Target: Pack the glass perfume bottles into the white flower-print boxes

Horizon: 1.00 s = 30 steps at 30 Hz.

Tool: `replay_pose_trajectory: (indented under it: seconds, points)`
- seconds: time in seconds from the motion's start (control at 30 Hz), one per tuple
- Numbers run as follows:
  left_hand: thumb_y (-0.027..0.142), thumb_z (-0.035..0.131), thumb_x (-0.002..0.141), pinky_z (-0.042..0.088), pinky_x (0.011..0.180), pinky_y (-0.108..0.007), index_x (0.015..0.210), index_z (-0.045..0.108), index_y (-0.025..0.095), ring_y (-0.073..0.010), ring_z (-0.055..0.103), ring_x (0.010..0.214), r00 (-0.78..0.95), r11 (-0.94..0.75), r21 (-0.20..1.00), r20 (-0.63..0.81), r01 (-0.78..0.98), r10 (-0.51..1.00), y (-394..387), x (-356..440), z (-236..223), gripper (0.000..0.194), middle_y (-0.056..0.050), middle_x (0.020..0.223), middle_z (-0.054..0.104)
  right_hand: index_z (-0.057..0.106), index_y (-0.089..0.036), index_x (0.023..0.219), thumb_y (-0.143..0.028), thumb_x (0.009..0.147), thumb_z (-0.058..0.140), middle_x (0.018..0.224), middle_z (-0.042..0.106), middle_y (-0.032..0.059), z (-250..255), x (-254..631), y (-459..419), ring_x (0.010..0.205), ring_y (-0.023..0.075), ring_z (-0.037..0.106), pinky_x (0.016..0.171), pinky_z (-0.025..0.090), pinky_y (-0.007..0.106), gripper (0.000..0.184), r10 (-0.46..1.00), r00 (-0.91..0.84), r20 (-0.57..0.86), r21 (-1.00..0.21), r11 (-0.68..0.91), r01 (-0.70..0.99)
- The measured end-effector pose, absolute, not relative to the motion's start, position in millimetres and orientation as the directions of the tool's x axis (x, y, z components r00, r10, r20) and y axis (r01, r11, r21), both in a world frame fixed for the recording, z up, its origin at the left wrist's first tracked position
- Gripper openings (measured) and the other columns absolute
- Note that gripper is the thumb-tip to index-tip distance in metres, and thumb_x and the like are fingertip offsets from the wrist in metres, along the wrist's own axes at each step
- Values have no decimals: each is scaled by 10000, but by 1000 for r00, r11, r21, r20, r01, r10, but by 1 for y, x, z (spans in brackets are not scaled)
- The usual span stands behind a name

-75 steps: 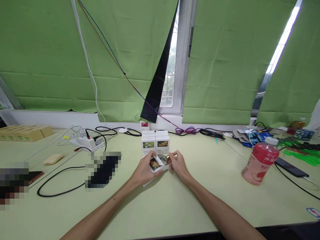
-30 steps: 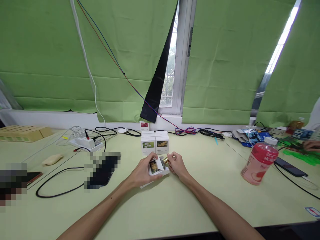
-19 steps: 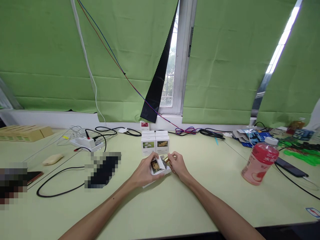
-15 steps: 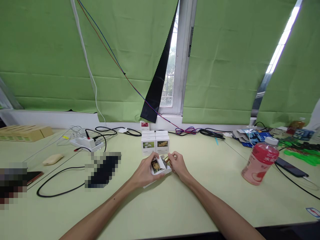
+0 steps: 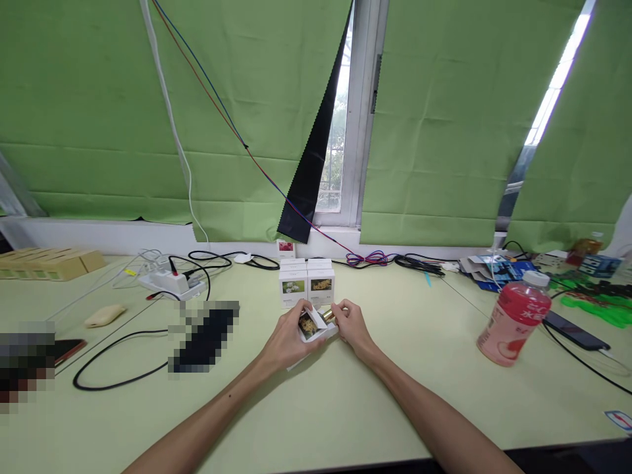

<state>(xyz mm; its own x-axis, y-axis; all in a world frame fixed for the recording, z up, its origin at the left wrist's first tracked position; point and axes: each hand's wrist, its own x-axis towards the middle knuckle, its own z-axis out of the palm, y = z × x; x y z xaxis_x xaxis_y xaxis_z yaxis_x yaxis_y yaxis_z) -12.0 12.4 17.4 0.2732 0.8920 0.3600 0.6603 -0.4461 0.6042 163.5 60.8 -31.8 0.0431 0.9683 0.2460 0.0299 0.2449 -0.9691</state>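
My left hand [image 5: 285,339] is wrapped round a small white box [image 5: 311,324] printed with a yellow-flower picture, tilted above the table. White flaps stand out at the box's right end. There my right hand [image 5: 349,322] pinches a small gold-coloured cylinder [image 5: 328,315], partly hidden by the fingers; how far it sits inside the box I cannot tell. Another white piece [image 5: 297,364] shows below my left hand, mostly covered. Just beyond both hands stand several white boxes with flower pictures, the front ones a white-flower box [image 5: 293,289] and a yellow-flower box [image 5: 320,288].
A pink drink bottle [image 5: 515,319] stands on the right, with a phone [image 5: 575,330] behind it. To the left lie a cable loop [image 5: 79,368], a power strip [image 5: 172,283] and a beige object [image 5: 105,315]. Tan boxes [image 5: 49,263] sit far left; black cables [image 5: 419,264] run along the back.
The gold cylinder and the white flaps have shifted slightly against each other at the box's right end. Both hands keep nearly the same place and grip.
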Motion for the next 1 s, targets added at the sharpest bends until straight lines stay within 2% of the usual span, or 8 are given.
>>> replay_pose_trajectory:
  seconds: [0.3,0.57,0.77,1.0]
  points:
    - [433,727,698,461,668,-286,1026,447,251,-206,627,777,221,-447,583,418,679,881,15,-9,15,467,-1,908,680,495,-223,674,-539,810,587,457,483,-64,-32,162,59,416,109,386,432,262,233,356,965,35,260,-965,258,43]
    - [430,720,699,471,695,-298,1052,451,248,-219,621,825,214,-433,579,408,691,888,16,-11,14,479,-20,947,675,522,-214,684,-535,812,582,467,486,-60,-29,163,55,415,105,386,426,263,229,351,962,27,271,-962,269,43]
    - [387,707,698,455,659,-279,1047,456,243,-182,591,742,261,-463,590,398,662,880,16,-17,19,453,7,873,650,552,-200,682,-524,814,587,487,502,-47,-26,163,51,446,111,425,449,293,226,351,957,7,289,-957,288,29]
    - [397,734,672,426,604,-253,1046,466,240,-164,564,694,311,-482,622,369,617,876,15,-20,21,486,27,811,633,575,-180,669,-529,797,615,491,508,-44,-27,161,52,426,92,367,438,274,227,374,958,-27,286,-958,286,4]
